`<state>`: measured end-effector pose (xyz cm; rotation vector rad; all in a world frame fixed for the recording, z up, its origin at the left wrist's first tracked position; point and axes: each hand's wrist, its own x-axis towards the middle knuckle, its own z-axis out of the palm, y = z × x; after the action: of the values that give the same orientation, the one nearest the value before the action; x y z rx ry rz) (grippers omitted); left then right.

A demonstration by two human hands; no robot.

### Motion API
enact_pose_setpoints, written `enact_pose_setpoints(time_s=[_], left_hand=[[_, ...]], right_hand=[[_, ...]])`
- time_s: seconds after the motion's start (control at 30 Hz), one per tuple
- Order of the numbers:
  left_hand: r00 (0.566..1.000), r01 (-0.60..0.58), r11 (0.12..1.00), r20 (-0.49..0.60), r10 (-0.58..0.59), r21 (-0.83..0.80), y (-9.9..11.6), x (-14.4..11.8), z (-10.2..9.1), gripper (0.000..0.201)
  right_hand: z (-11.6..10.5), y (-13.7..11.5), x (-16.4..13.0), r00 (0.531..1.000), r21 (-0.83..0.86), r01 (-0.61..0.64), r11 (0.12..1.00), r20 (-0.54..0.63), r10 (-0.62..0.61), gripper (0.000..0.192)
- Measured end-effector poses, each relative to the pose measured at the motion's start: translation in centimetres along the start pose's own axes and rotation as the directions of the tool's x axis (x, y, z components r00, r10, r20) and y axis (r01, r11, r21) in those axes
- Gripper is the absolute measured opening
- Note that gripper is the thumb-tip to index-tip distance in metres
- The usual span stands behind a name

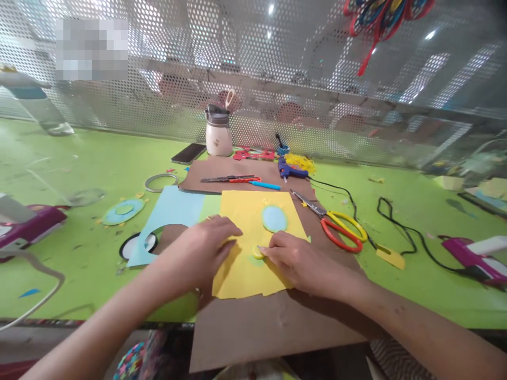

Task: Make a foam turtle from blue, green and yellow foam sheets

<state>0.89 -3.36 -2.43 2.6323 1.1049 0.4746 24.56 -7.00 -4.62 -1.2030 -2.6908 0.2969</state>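
A yellow sheet of paper (pixel 241 216) lies on brown cardboard (pixel 277 327) in front of me. My left hand (pixel 209 240) rests on the sheet's left part, palm down with the fingers stretched out. With pinched fingertips, my right hand (pixel 293 256) holds a small round yellow piece (pixel 259 252) against the sheet; its exact kind is unclear. A pale green patch shows on the paper just under it. Above my right hand, a light blue oval with a green-yellow edge (pixel 274 218) lies on the yellow sheet. Left of my left hand is light blue paper (pixel 178 206) with a round cutout.
Scissors with red and yellow handles (pixel 343 232) lie open at the right, near a blue glue gun (pixel 291 169) and its black cord. Behind are a blue pen (pixel 265 185), a phone (pixel 189 153) and a bottle (pixel 218 134). A flower-like paper disc (pixel 123 211) lies left.
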Motion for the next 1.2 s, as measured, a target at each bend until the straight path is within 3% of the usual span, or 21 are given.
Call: enact_pose_setpoints(time_s=[0.1, 0.37, 0.57, 0.73, 0.9, 1.2], left_hand=[[0.986, -0.127, 0.992, 0.106, 0.129, -0.025, 0.8, -0.2, 1.6, 0.029], [0.951, -0.236, 0.966, 0.232, 0.205, 0.111, 0.6, 0.3, 2.8, 0.055], [0.945, -0.294, 0.936, 0.202, 0.255, 0.191, 0.5, 0.0, 3.4, 0.053], [0.920, -0.375, 0.915, 0.177, 0.349, 0.148, 0.2, 0.2, 3.4, 0.045], [0.920, -0.381, 0.921, 0.129, 0.369, 0.079, 0.9, 0.6, 3.1, 0.027], [0.924, -0.375, 0.925, 0.108, 0.367, 0.068, 0.3, 0.5, 3.6, 0.029]], right_hand=[[0.1, 0.2, 0.0, 1.000, 0.035, -0.007, 0.999, -0.003, 0.008, 0.020], [0.1, 0.1, 0.0, 1.000, 0.091, -0.020, 0.996, -0.015, 0.022, 0.027], [0.8, 0.5, -0.1, 0.997, 0.146, -0.012, 0.989, -0.077, 0.023, 0.028], [1.7, 1.3, -0.1, 0.985, 0.242, -0.004, 0.970, -0.164, 0.045, 0.026], [2.1, 1.7, 0.0, 0.967, 0.373, 0.012, 0.928, -0.240, 0.083, 0.025], [2.5, 2.3, 0.0, 0.864, 0.550, -0.087, 0.830, -0.373, 0.338, 0.021]])
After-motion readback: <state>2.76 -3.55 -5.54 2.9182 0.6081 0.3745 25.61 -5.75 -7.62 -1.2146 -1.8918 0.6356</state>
